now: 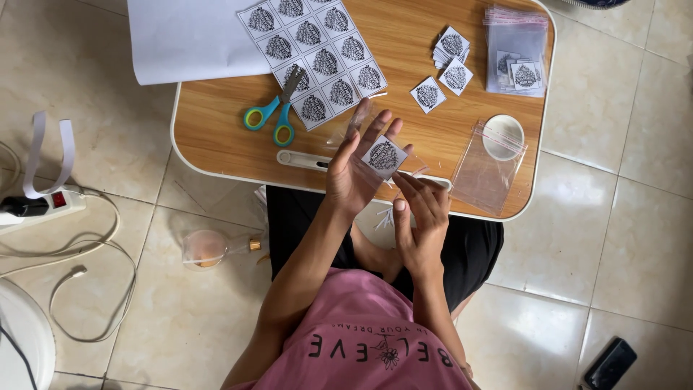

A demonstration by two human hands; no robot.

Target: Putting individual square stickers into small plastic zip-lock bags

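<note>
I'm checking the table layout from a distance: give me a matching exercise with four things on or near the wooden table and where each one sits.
Things:
1. teal-and-green handled scissors
2. square printed sticker
3. stack of empty clear plastic bags
4. white power strip with a red switch

Places:
A. on the tiled floor, left of the table
B. held at the fingertips of the left hand, with the right hand just below
C. on the table beside the uncut sticker sheet
D. at the table's right edge, partly over a white round recess

Pairs: 1-C, 2-B, 3-D, 4-A

Scissors (271, 115), power strip (40, 204), phone (610, 363).
</note>
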